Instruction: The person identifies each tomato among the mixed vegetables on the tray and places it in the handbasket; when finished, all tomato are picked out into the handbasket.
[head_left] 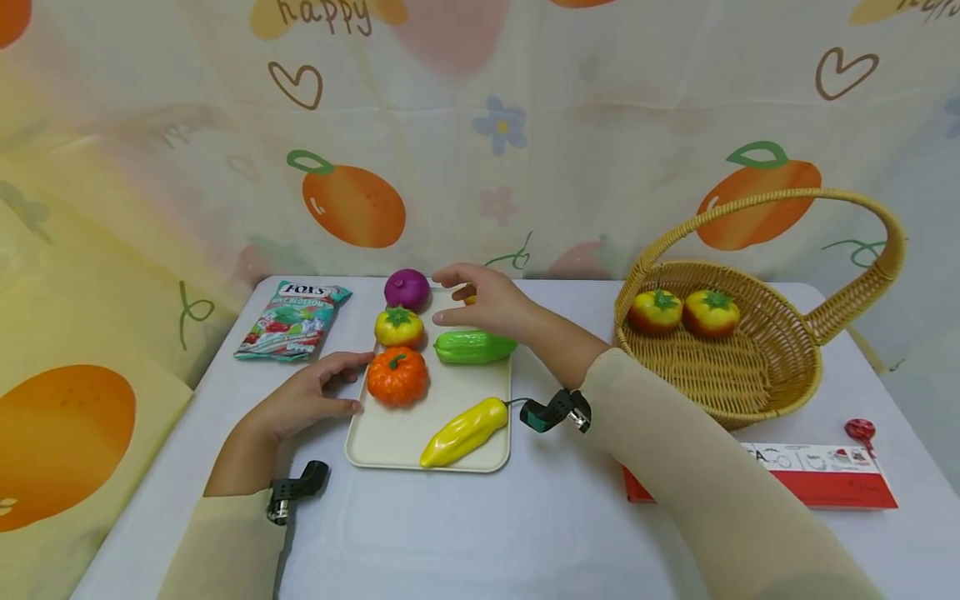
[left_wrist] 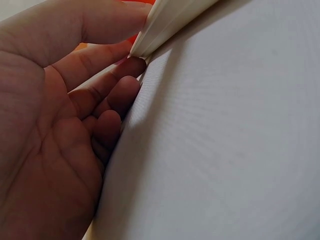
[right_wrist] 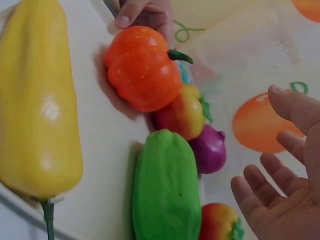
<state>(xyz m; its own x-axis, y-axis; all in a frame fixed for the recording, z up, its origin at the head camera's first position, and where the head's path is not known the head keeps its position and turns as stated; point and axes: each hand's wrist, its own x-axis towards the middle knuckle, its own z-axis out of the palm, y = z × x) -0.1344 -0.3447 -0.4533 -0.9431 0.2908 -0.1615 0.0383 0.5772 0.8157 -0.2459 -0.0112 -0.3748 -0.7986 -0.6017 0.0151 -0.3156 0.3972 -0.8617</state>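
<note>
A cream tray (head_left: 457,408) holds an orange toy pumpkin (head_left: 397,377), a red-and-yellow toy persimmon (head_left: 399,327), a purple onion (head_left: 407,290), a green cucumber (head_left: 474,347) and a long yellow pepper (head_left: 465,432). My left hand (head_left: 311,396) rests at the tray's left edge, thumb and fingers touching the rim beside the pumpkin. Over the far right of the tray, my right hand (head_left: 487,304) is spread with nothing between its fingers. Another persimmon (right_wrist: 217,222) lies beyond the cucumber, mostly hidden behind that hand in the head view.
On the right stands a wicker basket (head_left: 720,392) with a tall handle and two persimmons (head_left: 684,313) inside. In front of it lie a red-and-white box (head_left: 832,487) and a red lollipop (head_left: 860,430). A candy bag (head_left: 294,320) is at the back left.
</note>
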